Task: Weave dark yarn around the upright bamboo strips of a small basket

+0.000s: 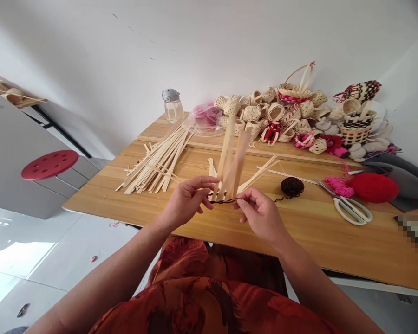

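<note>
Between my hands stands a small, partly woven basket (226, 174) of pale flat strips, its uprights tall and blurred at the top. Dark brown yarn (223, 201) runs in and out along its lower edge. My left hand (188, 197) is at the basket's left side, thumb and fingers closed around its edge. The yarn is pinched between the thumb and forefinger of my right hand (259, 213) at the right end of that edge. From there the strand leads to a dark brown ball of yarn (292, 186) on the table.
Loose strips (160, 162) lie in a pile to the left. Behind are a water bottle (173, 106), a plastic bag (205, 118) and many small woven baskets (251, 112). Scissors (348, 206) and a red yarn ball (375, 187) lie right. A red stool (50, 164) stands beyond the table's left edge.
</note>
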`<move>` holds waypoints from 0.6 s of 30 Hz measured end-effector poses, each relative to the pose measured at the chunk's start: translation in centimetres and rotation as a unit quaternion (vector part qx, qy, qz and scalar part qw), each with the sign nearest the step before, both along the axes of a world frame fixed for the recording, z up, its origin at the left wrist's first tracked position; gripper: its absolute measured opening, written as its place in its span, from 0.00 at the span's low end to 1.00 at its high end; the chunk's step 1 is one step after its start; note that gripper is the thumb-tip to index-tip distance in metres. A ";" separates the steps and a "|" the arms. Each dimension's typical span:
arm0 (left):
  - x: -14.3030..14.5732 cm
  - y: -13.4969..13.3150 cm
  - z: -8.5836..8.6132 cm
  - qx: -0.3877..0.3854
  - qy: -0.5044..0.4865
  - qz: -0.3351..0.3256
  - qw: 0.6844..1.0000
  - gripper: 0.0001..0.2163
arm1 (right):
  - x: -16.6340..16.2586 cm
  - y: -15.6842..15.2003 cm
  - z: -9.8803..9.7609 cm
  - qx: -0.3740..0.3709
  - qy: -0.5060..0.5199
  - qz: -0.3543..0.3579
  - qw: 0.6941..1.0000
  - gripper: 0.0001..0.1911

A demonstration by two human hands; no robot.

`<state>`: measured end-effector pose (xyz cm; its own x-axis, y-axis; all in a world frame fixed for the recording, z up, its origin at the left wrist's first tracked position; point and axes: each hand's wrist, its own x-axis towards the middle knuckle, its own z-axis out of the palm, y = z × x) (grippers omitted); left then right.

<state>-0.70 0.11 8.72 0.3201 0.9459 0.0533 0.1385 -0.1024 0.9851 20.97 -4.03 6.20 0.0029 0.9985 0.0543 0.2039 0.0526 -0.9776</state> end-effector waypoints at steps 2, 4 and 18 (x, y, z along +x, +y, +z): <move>-0.2 -0.4 -0.4 -0.023 -0.009 -0.017 1.000 0.18 | -0.2 -0.1 -0.2 -0.011 0.028 0.001 1.000 0.11; -0.3 -1.0 -1.0 -0.053 0.005 -0.026 0.998 0.22 | -0.4 -0.3 -0.3 -0.018 0.032 -0.010 0.999 0.12; 1.0 -0.8 -4.9 -0.074 0.053 0.001 0.996 0.15 | -0.5 -1.0 0.3 0.087 -0.193 0.000 0.977 0.09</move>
